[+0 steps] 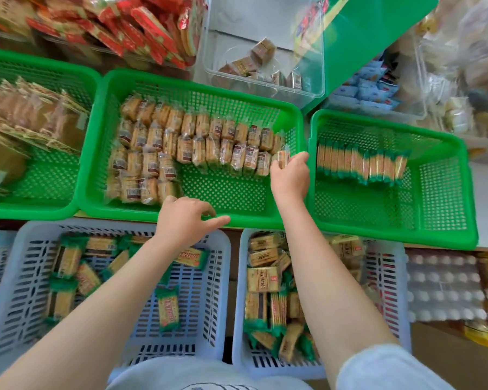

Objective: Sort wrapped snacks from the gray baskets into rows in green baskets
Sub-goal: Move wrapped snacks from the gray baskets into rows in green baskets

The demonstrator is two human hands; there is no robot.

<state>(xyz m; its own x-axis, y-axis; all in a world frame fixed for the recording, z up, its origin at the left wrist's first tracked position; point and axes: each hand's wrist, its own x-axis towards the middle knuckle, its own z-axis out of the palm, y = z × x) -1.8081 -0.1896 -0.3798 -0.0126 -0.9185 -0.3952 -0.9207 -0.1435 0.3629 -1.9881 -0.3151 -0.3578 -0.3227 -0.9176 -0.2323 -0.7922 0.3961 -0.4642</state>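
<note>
Seen from above, a person's two bare arms reach forward over a crowded worktop of baskets. The right hand (290, 175) reaches into the middle green basket (290, 114) and pinches a clear-wrapped snack (282, 158) between its fingertips, holding it upright at the right-hand end of a row. That basket holds several rows of similar tan snacks in clear wrappers (197, 142), standing on edge and packed close; its near right portion shows bare mesh floor. The left hand (188, 218) hovers over the near rim of the same basket with its fingers loosely spread and the forefinger stretched out to the right; it seems to hold nothing, though the palm side is hidden.

To the right, a second green basket (445, 192) carries one tidy row of green-edged snacks (361, 164) along its far side. To the left, a third green basket (54, 204) holds larger brown packets.

Nearest the person sit two gray baskets. The left gray basket (209, 305) contains scattered green-edged packets lying flat. The right gray basket (389, 277) holds a jumbled heap of tan and green-edged packets beneath the right forearm.
</note>
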